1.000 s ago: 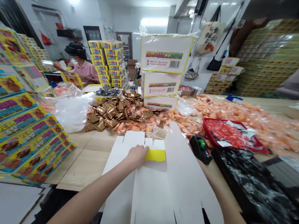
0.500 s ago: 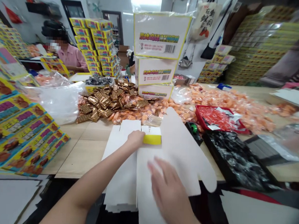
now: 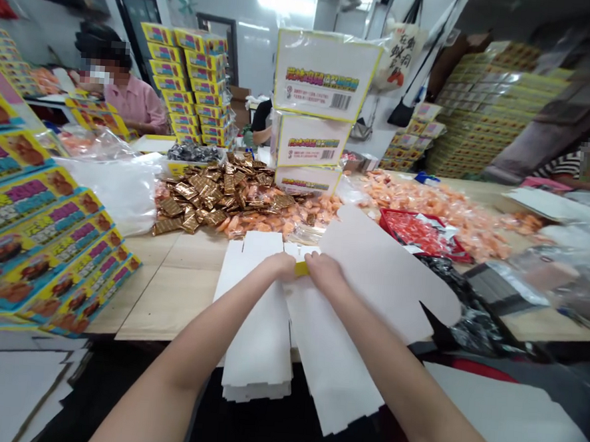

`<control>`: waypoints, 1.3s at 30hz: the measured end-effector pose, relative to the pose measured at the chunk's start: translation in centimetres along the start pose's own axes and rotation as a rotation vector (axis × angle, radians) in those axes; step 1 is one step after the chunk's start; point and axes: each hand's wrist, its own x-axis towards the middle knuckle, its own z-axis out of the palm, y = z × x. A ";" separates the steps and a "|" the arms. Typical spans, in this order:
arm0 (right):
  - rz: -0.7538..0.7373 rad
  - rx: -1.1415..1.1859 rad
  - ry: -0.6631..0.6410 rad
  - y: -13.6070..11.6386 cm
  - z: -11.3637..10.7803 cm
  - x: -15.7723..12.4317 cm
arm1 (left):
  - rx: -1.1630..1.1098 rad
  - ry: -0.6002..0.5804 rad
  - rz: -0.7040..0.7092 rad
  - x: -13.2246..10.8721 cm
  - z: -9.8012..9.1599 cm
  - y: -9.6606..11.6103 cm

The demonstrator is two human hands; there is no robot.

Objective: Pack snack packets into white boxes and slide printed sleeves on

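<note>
In front of me a white die-cut cardboard box blank, partly unfolded, lies at an angle over a stack of flat white box blanks. My left hand is closed on the left end of a small flap with a yellow face near the blank's far edge. At the flap's right end, my right hand is closed on it too, fingertips close to the left hand. The undersides of both hands' fingers are hidden. The blank's near panel hangs past the table edge.
Gold-wrapped packets and orange pieces in clear wrap are heaped behind the blanks. Finished printed boxes are stacked at left, and white-sided boxes at centre back. A red basket is right. A co-worker sits back left.
My right hand has moved up and away from me onto the yellow flap, beside the left hand. The blank has turned, its near end swinging right. The black tray at right is now more covered.
</note>
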 end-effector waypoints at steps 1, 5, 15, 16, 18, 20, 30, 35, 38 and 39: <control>-0.014 -0.016 0.025 0.1 0.6 -0.1 | -0.003 0.020 -0.012 0.0 0.0 0.2; -0.065 -0.045 0.098 0.8 2.4 -0.5 | -0.006 0.101 -0.073 0.1 0.8 1.5; 0.023 0.036 0.198 -0.3 3.0 -1.9 | -0.045 0.174 -0.156 0.6 -1.4 1.9; 0.055 0.078 0.216 -0.6 3.1 -3.5 | -0.053 0.202 -0.143 -0.6 -2.0 1.3; 0.107 0.209 0.231 -1.0 3.7 -7.4 | -0.069 0.269 -0.086 -4.1 -2.2 0.4; 0.101 0.320 0.186 -1.2 4.6 -11.0 | -0.090 0.288 0.039 -8.2 -0.4 0.5; -0.332 1.083 -0.667 6.9 -0.8 -18.4 | -0.306 0.537 -0.047 -12.0 11.4 4.4; 0.135 1.000 -0.311 9.3 0.3 -15.5 | -0.077 0.396 0.222 -11.9 10.5 3.8; 0.253 1.219 -0.137 5.9 2.7 -12.2 | -0.103 0.340 0.188 -13.6 10.6 5.0; 0.294 1.351 -0.135 4.7 3.2 -11.6 | -0.131 0.340 0.137 -14.2 11.1 5.7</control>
